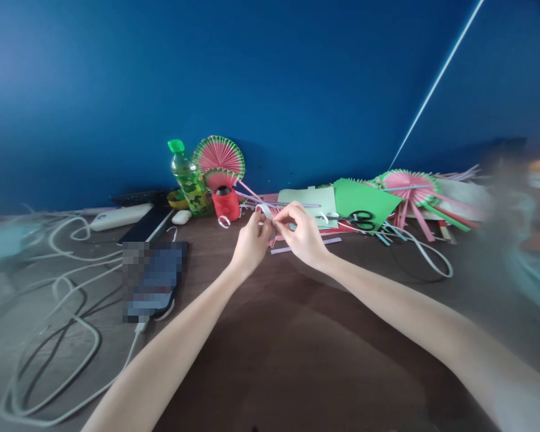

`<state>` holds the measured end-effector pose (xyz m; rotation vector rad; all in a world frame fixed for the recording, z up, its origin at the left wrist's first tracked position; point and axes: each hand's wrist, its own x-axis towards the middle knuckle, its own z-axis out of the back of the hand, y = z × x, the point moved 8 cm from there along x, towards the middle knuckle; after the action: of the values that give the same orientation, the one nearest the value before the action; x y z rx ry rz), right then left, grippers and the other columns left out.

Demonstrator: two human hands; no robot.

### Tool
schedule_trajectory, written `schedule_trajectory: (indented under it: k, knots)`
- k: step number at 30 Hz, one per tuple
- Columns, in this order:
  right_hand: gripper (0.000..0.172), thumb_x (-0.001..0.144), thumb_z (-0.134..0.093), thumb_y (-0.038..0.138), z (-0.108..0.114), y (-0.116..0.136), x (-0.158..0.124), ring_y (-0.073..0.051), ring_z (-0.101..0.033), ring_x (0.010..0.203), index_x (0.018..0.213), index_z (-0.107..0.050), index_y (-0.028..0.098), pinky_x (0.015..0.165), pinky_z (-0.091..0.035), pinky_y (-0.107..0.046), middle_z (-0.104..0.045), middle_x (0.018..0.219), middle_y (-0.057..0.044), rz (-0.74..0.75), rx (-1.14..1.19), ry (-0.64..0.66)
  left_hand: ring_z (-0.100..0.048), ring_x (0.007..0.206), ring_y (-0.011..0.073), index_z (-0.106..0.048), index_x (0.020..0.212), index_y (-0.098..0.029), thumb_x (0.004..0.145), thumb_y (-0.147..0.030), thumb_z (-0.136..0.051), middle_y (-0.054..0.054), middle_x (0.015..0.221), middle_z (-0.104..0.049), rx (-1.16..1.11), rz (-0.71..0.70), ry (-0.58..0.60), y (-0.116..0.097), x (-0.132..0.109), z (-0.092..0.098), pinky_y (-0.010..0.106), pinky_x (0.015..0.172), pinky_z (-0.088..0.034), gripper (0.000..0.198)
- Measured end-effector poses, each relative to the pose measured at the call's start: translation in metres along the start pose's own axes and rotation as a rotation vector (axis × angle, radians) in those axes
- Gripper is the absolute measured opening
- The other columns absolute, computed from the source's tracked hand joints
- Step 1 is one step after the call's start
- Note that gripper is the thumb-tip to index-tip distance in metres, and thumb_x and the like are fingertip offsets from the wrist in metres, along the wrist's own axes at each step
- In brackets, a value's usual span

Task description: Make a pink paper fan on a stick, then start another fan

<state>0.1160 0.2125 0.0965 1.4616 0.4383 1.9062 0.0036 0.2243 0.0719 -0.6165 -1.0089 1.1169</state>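
Pinching white strip (265, 210) | left hand (251, 241) closed on it; right hand (302, 236) pinched, hold unclear | arches upward, axis curved

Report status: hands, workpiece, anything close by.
Left hand on white curled strip. Right hand meeting it, hold unclear. Purple strip close by; scissors off to the right.

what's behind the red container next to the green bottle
A small pink pleated fan, with a larger fan behind it. The red container covers the small fan's lower part; what's there can't be seen.
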Motion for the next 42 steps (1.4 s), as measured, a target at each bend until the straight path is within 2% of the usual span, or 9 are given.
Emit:
schedule_trajectory:
  k: [8, 14, 22, 25, 28, 30, 33, 38, 42]
  knots:
    - [0.008, 0.08, -0.05, 0.014, 0.001, 0.001, 0.0, -0.016, -0.051, 0.087, 0.076, -0.05, 0.02, 0.072, -0.049, -0.032, -0.046, 0.092, -0.006, 0.066, -0.049, -0.025, -0.045, 0.047, 0.0076, -0.035, 0.071, -0.021, 0.083, -0.024, -0.039, -0.006, 0.052, -0.046, -0.077, -0.019, 0.022, 0.001, 0.0, -0.003, 0.021, 0.049, -0.033, 0.013]
    - [0.009, 0.083, -0.045, 0.014, -0.004, -0.001, -0.001, -0.015, -0.05, 0.084, 0.077, -0.046, 0.02, 0.067, -0.049, -0.03, -0.045, 0.092, -0.006, 0.083, -0.012, 0.033, -0.047, 0.049, 0.0079, -0.035, 0.069, -0.021, 0.083, -0.025, -0.042, -0.006, 0.052, -0.047, -0.212, 0.004, 0.048, 0.005, 0.002, -0.008, 0.021, 0.051, -0.037, 0.015]
    - [0.01, 0.086, -0.041, 0.013, -0.009, -0.002, -0.001, -0.017, -0.048, 0.088, 0.079, -0.042, 0.02, 0.073, -0.046, -0.033, -0.044, 0.092, -0.006, 0.123, -0.046, 0.089, -0.052, 0.051, 0.0075, -0.04, 0.066, -0.018, 0.078, -0.028, -0.049, -0.004, 0.057, -0.051, -0.451, 0.171, 0.047, 0.024, 0.004, -0.016, 0.022, 0.056, -0.045, 0.018]
    - [0.009, 0.086, -0.042, 0.015, -0.01, -0.002, 0.0, -0.016, -0.049, 0.088, 0.079, -0.043, 0.02, 0.074, -0.045, -0.033, -0.044, 0.092, -0.006, 0.123, -0.042, 0.103, -0.053, 0.049, 0.0076, -0.041, 0.067, -0.017, 0.079, -0.025, -0.049, -0.005, 0.055, -0.05, -0.582, 0.246, 0.066, 0.023, 0.002, -0.02, 0.023, 0.055, -0.047, 0.016]
    - [0.007, 0.086, -0.045, 0.02, -0.007, -0.008, 0.001, -0.016, -0.051, 0.086, 0.079, -0.045, 0.02, 0.075, -0.046, -0.033, -0.048, 0.09, -0.005, 0.057, 0.028, 0.073, -0.057, 0.052, 0.0097, -0.043, 0.072, -0.017, 0.08, -0.023, -0.046, -0.004, 0.057, -0.053, -0.668, 0.284, 0.082, 0.02, 0.003, -0.021, 0.024, 0.056, -0.048, 0.011]
    - [0.003, 0.086, -0.046, 0.023, -0.004, -0.015, 0.002, -0.015, -0.054, 0.084, 0.086, -0.047, 0.02, 0.075, -0.046, -0.032, -0.052, 0.09, -0.005, -0.026, 0.119, 0.052, -0.06, 0.055, 0.011, -0.043, 0.074, -0.017, 0.081, -0.024, -0.045, -0.004, 0.057, -0.054, -0.669, 0.283, 0.072, 0.02, 0.005, -0.018, 0.024, 0.056, -0.049, 0.01]
    - [0.01, 0.085, -0.048, 0.026, -0.004, -0.018, 0.003, -0.015, -0.056, 0.085, 0.094, -0.048, 0.02, 0.075, -0.047, -0.032, -0.056, 0.092, -0.004, -0.088, 0.196, 0.067, -0.06, 0.055, 0.01, -0.041, 0.073, -0.018, 0.083, -0.023, -0.044, -0.004, 0.058, -0.055, -0.638, 0.245, 0.056, 0.021, 0.01, -0.013, 0.023, 0.057, -0.048, 0.012]
    - [0.004, 0.082, -0.053, 0.024, -0.006, -0.015, 0.004, -0.013, -0.056, 0.076, 0.083, -0.052, 0.019, 0.07, -0.048, -0.03, -0.051, 0.085, -0.002, -0.066, 0.189, 0.103, -0.052, 0.047, 0.0076, -0.043, 0.077, -0.018, 0.083, -0.023, -0.044, -0.005, 0.054, -0.052, -0.446, 0.163, 0.09, 0.022, 0.013, -0.011, 0.021, 0.052, -0.043, 0.008]
    - [0.005, 0.081, -0.055, 0.021, -0.005, -0.015, 0.005, -0.012, -0.054, 0.072, 0.078, -0.051, 0.019, 0.067, -0.047, -0.029, -0.049, 0.083, -0.001, -0.07, 0.166, 0.097, -0.05, 0.051, 0.0083, -0.047, 0.081, -0.018, 0.082, -0.023, -0.046, -0.005, 0.054, -0.05, -0.295, 0.077, 0.084, 0.021, 0.014, -0.007, 0.022, 0.054, -0.041, 0.005]
